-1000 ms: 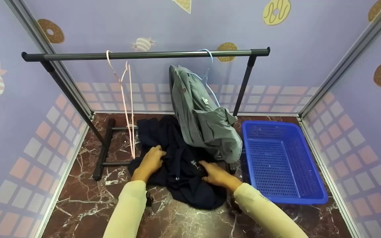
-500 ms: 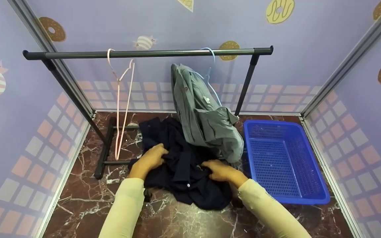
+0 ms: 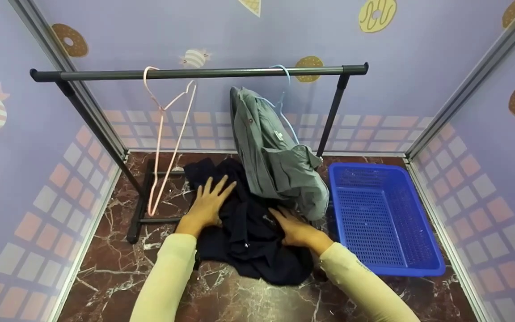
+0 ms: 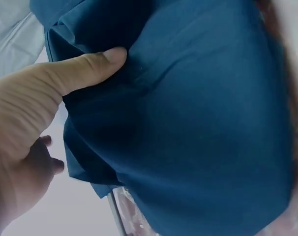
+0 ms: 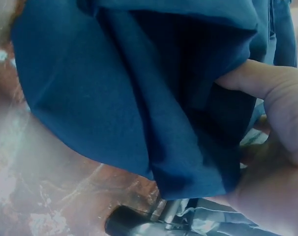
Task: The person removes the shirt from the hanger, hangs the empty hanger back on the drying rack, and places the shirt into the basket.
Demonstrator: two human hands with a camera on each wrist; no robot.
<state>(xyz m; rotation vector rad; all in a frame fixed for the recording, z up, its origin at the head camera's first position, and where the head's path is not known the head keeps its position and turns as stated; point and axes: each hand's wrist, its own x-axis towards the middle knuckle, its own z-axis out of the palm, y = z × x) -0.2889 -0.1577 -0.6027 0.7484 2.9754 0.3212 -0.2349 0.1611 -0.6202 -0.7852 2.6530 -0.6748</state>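
A crumpled dark navy garment point(image 3: 251, 239) lies on the floor below the rack, with a small light mark and a pale button-like dot on it. My left hand point(image 3: 204, 206) rests on its left part, fingers spread and straight. On its right part my right hand point(image 3: 297, 229) lies with fingers extended. In the left wrist view the left thumb point(image 4: 90, 71) touches the cloth, which looks blue there. Folds of the garment point(image 5: 85, 98) fill much of the right wrist view and partly hide the right fingers.
A dark clothes rack point(image 3: 204, 74) spans the back. On it hang a bare pink hanger point(image 3: 159, 147) at left and a grey-green garment point(image 3: 266, 152) on a blue hanger point(image 3: 286, 80). A blue plastic basket point(image 3: 335, 214) stands at the right. Walls enclose three sides.
My fingers, earlier bent into the navy garment, are now spread on top of it. Its folds have shifted. The pink hanger has swung round on the rail.
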